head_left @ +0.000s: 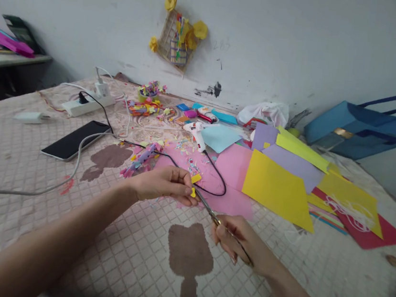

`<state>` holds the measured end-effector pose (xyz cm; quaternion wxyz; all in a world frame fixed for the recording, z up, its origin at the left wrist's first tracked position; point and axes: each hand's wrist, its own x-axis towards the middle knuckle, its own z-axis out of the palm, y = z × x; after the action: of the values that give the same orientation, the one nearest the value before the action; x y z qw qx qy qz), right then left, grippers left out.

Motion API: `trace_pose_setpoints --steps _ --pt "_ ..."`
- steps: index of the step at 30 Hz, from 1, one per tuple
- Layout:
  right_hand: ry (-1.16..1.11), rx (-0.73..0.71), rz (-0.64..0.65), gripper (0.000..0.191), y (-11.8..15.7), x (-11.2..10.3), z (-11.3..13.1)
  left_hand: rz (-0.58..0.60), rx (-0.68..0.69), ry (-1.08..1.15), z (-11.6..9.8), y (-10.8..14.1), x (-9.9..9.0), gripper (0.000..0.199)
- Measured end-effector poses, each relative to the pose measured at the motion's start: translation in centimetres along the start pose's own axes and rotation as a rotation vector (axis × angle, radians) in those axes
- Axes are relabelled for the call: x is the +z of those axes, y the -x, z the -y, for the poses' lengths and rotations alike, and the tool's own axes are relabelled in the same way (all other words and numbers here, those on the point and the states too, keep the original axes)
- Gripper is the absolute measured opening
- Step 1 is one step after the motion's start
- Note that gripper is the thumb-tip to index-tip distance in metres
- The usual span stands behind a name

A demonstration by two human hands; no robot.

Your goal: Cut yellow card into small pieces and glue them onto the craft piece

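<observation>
In the middle of the table, my left hand (175, 184) is closed in a pinch on a small yellow paper piece (193, 192). Just beyond the fingertips shows a yellow strip (196, 178); whether it is also held I cannot tell. My right hand (235, 240) is wrapped round slim metal scissors (208, 209), whose blades point up and left to the paper piece at my left fingertips. Pink paper (229, 204) lies under and beyond both hands, with small coloured scraps on it. A white glue gun (197, 134) with a black cord rests farther back.
Yellow sheets (276, 187) and other coloured papers cover the right side, near a blue bag (348, 128). To the left are a black tablet-like device (76, 141), a white power strip (88, 105) and trailing cables. A small flower-filled pot (148, 95) stands behind.
</observation>
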<state>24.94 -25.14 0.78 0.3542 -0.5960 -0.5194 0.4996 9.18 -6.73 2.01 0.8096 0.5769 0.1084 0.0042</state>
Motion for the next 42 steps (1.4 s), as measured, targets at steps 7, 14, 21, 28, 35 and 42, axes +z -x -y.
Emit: trace_pose_setpoints --steps 7,14,21,28,35,42 --pt "0.051 0.014 0.0 0.044 0.12 -0.45 -0.18 0.018 -0.024 -0.002 -0.03 -0.02 -0.13 0.01" --pt "0.089 -0.006 0.008 0.045 0.01 -0.66 -0.07 0.034 -0.043 0.005 -0.01 -0.06 -0.24 0.012" --pt "0.096 -0.017 0.031 0.045 -0.03 -0.67 -0.47 0.034 -0.054 0.035 0.0 -0.04 -0.05 0.012" --pt "0.091 -0.01 0.049 0.046 0.23 -0.78 -0.57 0.043 -0.065 0.031 -0.1 -0.04 -0.02 0.012" --pt "0.078 -0.004 0.061 0.046 0.12 -0.93 -0.51 0.061 -0.063 0.031 -0.04 -0.03 -0.04 0.012" --pt "0.11 0.005 0.06 0.048 0.22 -1.01 -0.18 0.069 -0.067 0.03 0.05 -0.04 -0.17 0.01"
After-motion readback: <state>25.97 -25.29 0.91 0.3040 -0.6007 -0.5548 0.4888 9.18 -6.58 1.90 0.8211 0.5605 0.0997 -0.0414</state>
